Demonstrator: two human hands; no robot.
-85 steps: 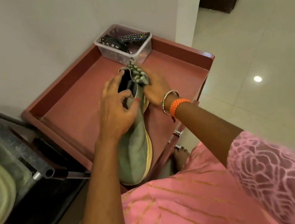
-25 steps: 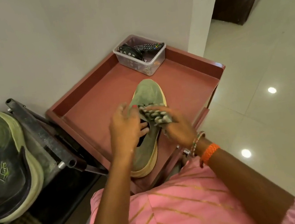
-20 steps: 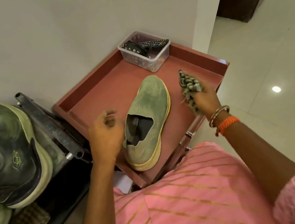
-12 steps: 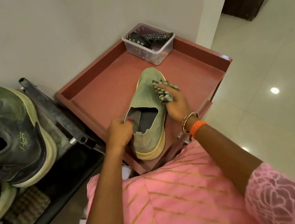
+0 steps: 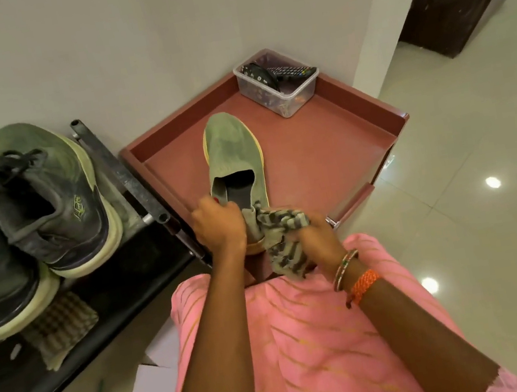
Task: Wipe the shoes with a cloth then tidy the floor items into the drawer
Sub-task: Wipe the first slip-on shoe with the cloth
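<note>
- Both hands are working on the green shoe (image 5: 232, 152) — it is lying in the red tray (image 5: 319, 157).
- Left hand (image 5: 219, 225) is gripping its heel collar.
- Right hand (image 5: 318, 239) is clutching the striped cloth (image 5: 280, 237) against the heel.

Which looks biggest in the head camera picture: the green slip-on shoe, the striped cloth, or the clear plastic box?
1. Green slip-on shoe, clearly largest.
2. Clear plastic box and striped cloth look about alike; the cloth is bunched, partly hidden and nearer the camera, so no ranking.
</note>
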